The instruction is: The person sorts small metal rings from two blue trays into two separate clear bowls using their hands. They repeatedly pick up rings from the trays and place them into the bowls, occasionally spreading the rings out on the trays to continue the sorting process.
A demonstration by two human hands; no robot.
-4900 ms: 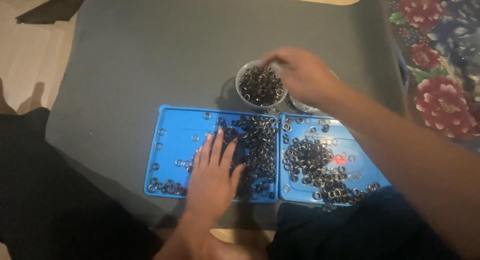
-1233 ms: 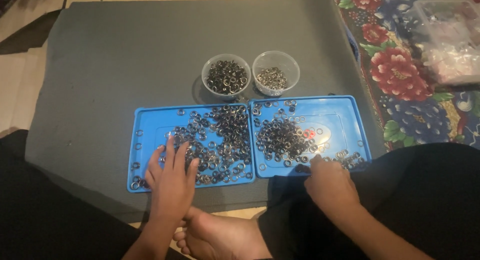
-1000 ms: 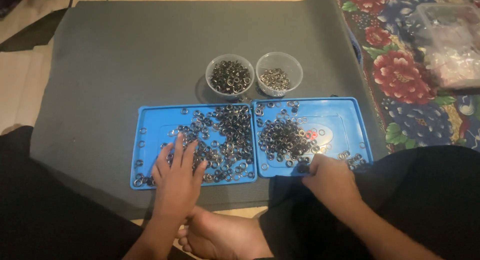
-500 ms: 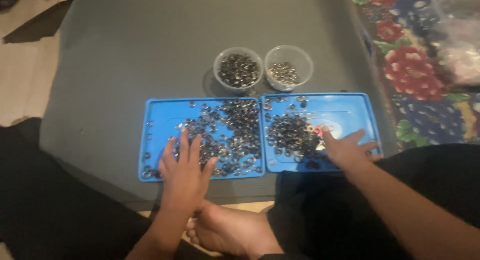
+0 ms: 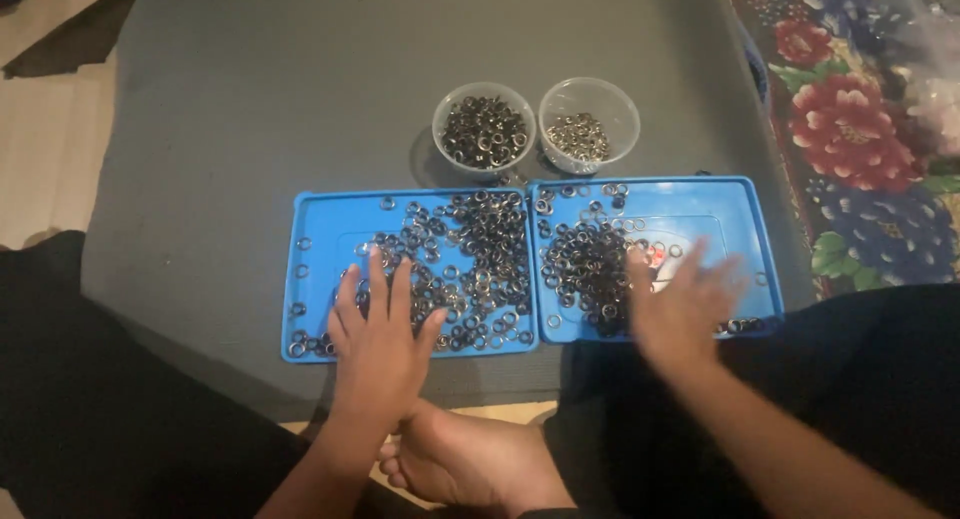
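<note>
1. Feet [image 5: 470, 469], bare and crossed, are seen nearest the camera at 6 o'clock, flanked by dark trousers on both sides.
2. The left hand [image 5: 380, 344] is laid flat on the left blue tray [image 5: 320, 219], fingers [image 5: 378, 279] spread apart over the rings with nothing clamped between them.
3. The right hand [image 5: 680, 304] is blurred over the right blue tray [image 5: 720, 204]; its fingers appear spread, but whether a ring is pinched cannot be told.
4. Sorting is judged to be the step in hand: loose metal rings [image 5: 470, 264] are being raked through on both trays. A fine pinch on single rings would be called for by the next move, since the pieces are small, round and piled on one another.
5. The rings are thin metal hoops, dark and glossy in the thick heaps at the trays' inner halves, with paler silvery ones scattered towards the rims. A small red piece [image 5: 655, 254] is seen among those of the right tray.
6. The trays are shallow moulded plastic, rectangular, with raised lips, set side by side and touching.
7. Beyond them, at 12 o'clock, two clear round cups stand just beside each other: the left cup [image 5: 484, 129] is filled with dark rings, the right cup [image 5: 588, 124] with fewer, lighter ones.
8. Everything is carried by a matte grey mat [image 5: 280, 89]; a floral cloth [image 5: 860, 139] lies at 2 o'clock.
</note>
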